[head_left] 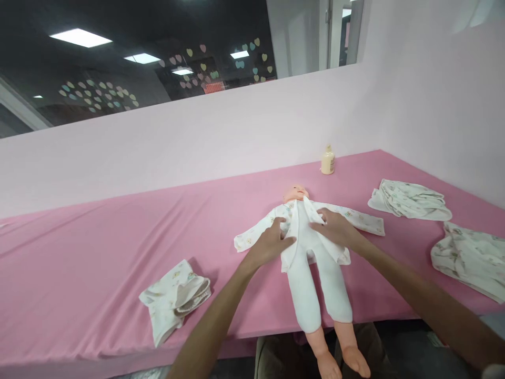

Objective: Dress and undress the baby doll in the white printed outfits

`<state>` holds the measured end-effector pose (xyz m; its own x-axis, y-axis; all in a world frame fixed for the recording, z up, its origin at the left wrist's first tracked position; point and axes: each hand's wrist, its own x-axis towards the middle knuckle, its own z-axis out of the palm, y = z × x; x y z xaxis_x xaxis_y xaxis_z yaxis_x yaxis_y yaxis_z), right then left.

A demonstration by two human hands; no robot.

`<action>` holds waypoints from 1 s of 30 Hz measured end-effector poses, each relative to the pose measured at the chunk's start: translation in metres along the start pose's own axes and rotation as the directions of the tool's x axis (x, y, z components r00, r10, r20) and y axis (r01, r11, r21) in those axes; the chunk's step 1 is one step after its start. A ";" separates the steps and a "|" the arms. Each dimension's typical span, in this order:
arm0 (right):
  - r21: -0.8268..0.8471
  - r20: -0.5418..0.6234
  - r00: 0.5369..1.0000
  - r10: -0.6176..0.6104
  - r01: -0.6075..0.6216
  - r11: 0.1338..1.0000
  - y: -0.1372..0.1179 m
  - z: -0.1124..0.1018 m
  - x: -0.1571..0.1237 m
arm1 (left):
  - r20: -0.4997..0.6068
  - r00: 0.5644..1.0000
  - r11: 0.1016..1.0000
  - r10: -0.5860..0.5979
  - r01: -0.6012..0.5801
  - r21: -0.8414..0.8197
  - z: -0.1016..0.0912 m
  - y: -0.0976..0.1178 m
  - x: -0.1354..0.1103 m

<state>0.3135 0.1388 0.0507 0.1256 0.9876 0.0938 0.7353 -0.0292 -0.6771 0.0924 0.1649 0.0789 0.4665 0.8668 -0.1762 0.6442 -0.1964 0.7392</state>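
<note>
A baby doll (298, 192) lies on its back on the pink-covered table, its feet hanging past the front edge. Its body and upper legs are white cloth. On it is a white printed baby shirt (252, 237), with both sleeves spread outward and the front parted over the chest. My left hand (272, 243) rests at the left front panel, thumb and fingers apart. On the opposite panel lies my right hand (336, 227), its fingers also spread. Neither hand shows a clear grip on the cloth.
A pale yellow pump bottle (327, 160) stands near the wall. One folded printed garment (175, 300) lies at left. Two more bundles of printed cloth, a far one (410, 199) and a nearer one (471, 260), lie at right. A wall with a window bounds the table (98, 252).
</note>
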 end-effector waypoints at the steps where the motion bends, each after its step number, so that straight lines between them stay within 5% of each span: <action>1: -0.010 0.042 0.999 0.010 -0.010 1.000 0.003 0.000 -0.015 | 0.008 1.000 1.000 0.015 -0.015 -0.014 0.005 -0.001 -0.008; 6: 0.177 0.170 0.981 -0.097 0.067 0.982 -0.008 0.004 -0.054 | -0.021 0.981 0.981 0.192 -0.192 0.006 0.039 0.016 -0.030; 10: 0.178 0.288 0.936 -0.202 0.154 0.972 -0.021 -0.009 -0.042 | 0.032 0.975 0.975 0.219 -0.217 -0.049 0.033 0.022 -0.022; 12: 0.172 0.221 0.970 -0.104 0.067 0.983 -0.019 -0.018 -0.024 | -0.059 0.995 0.986 0.080 -0.087 -0.140 0.021 0.016 -0.005; 14: 0.176 0.033 0.998 0.054 -0.059 0.983 -0.014 -0.023 -0.002 | -0.214 0.975 0.990 -0.061 0.033 -0.135 0.010 0.010 0.017; 17: 0.194 -0.018 0.984 0.176 -0.169 0.966 -0.005 -0.015 0.031 | -0.228 0.970 0.997 -0.080 0.077 -0.023 0.004 0.007 0.051; 24: 0.194 -0.141 0.984 0.113 -0.084 0.977 -0.003 0.016 0.069 | -0.430 0.902 0.960 0.037 0.087 0.266 0.019 0.014 0.088; 30: 0.172 -0.213 0.975 0.065 -0.028 0.985 -0.011 0.027 0.078 | -0.520 0.852 0.968 0.062 0.075 0.239 0.028 0.008 0.099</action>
<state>0.2976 0.2199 0.0458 0.3121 0.9280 0.2035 0.6060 -0.0296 -0.7949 0.1610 0.2362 0.0495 0.1226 0.9646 0.2335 0.8032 -0.2346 0.5475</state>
